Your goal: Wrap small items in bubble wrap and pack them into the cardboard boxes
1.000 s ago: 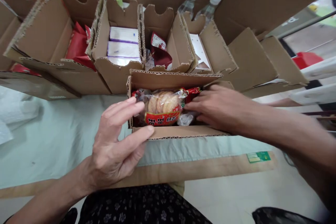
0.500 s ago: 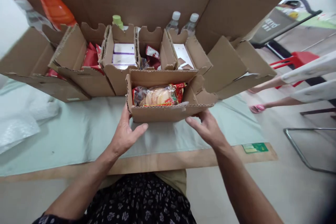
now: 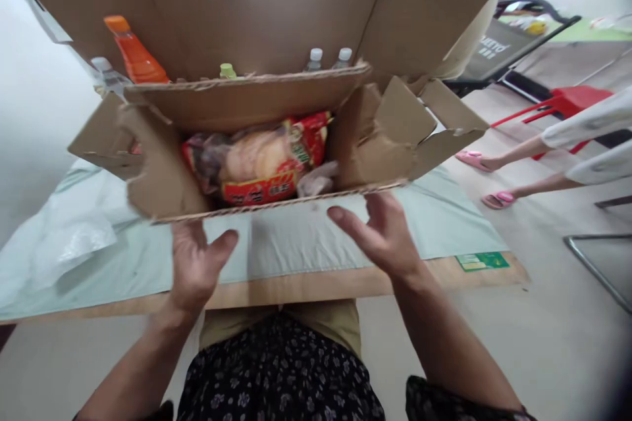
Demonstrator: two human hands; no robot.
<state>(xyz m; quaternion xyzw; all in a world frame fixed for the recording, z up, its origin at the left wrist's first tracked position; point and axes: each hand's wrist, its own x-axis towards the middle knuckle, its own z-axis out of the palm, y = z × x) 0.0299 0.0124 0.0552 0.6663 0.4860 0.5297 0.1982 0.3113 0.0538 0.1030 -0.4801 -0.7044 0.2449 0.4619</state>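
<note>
fingers (image 3: 382, 206) under corrugated box (image 3: 247, 102); crinkled, glossy packet (image 3: 266, 161) inside

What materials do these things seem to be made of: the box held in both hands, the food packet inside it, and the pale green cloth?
Box: matte brown corrugated cardboard, by the fluted cut edges.
Food packet: probably thin plastic film, glossy, with red printing and a see-through middle.
Pale green cloth: woven fabric, seemingly, dull and softly wrinkled; cotton or synthetic, I cannot tell.
</note>
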